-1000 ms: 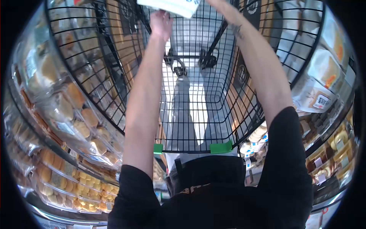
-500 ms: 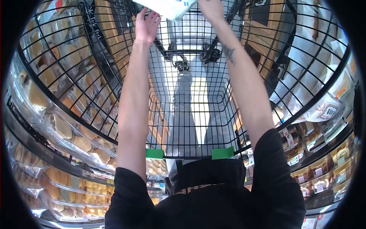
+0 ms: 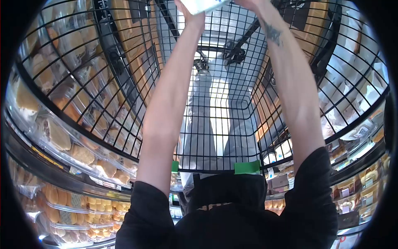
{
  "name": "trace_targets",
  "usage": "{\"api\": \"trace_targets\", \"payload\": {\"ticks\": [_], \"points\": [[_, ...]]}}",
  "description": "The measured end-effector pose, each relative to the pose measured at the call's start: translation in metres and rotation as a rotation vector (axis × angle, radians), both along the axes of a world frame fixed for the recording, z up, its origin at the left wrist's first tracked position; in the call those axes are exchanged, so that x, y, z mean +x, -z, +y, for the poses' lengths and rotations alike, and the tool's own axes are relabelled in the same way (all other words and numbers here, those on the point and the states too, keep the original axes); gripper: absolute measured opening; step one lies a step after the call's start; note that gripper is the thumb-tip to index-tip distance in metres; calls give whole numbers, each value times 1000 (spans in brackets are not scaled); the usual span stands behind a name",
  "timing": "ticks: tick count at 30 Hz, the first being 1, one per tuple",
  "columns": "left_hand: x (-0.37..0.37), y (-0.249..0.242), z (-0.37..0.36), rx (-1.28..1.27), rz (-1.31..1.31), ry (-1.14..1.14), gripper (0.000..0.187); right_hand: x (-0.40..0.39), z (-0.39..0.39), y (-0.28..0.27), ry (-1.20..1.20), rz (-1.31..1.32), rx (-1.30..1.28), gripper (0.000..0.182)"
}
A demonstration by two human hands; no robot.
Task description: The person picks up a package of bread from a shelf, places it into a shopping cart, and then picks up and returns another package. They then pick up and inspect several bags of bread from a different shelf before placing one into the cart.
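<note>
A white package (image 3: 203, 5) with small blue print shows at the top edge of the head view, over the far part of a black wire shopping cart (image 3: 207, 170). My left hand (image 3: 191, 14) is closed on its left side, the thumb showing at the package's edge. At its right end is my right hand (image 3: 251, 4), seemingly gripping it, though the frame cuts off the fingers. What the package contains cannot be made out. Both of my arms reach out over the cart basket.
Two green clips (image 3: 247, 167) sit on the cart's near rim. Shelves of plastic-packed bread rolls (image 3: 62, 199) curve along the left. White-wrapped goods (image 3: 358, 93) and packaged baked items (image 3: 348, 195) line the right. My legs (image 3: 201, 124) show through the wire mesh.
My left hand was open beside the package and has closed on its left side. The package and both hands have shifted right and up in the view, which has itself moved.
</note>
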State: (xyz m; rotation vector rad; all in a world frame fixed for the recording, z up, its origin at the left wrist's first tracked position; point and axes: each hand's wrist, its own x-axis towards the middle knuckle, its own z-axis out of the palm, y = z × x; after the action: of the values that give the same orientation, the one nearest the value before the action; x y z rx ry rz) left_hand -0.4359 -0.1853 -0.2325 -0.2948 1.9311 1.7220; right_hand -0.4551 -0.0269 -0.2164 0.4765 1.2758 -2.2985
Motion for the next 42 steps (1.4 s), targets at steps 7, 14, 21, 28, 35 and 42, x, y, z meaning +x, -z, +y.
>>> {"api": "trace_targets", "payload": {"ticks": [7, 14, 21, 28, 35, 42], "points": [[35, -124, -12, -192, 131, 52, 60, 100, -39, -102, 283, -234, 106, 59], [105, -365, -63, 38, 185, 101, 65, 205, -73, -313, 526, -156, -107, 48], [139, -514, -145, 432, -125, 211, 89, 282, -103, -407, 429, 177, -151, 67], [177, -525, -183, 1002, -516, 234, 58, 318, -150, -475, 453, 381, -67, 92], [222, -571, -164, 1086, -303, 170, 58, 365, -196, -551, 810, 224, 133, 128], [268, -581, -152, 746, 176, 140, 53, 372, -210, -548, 906, 347, 25, 80]]}}
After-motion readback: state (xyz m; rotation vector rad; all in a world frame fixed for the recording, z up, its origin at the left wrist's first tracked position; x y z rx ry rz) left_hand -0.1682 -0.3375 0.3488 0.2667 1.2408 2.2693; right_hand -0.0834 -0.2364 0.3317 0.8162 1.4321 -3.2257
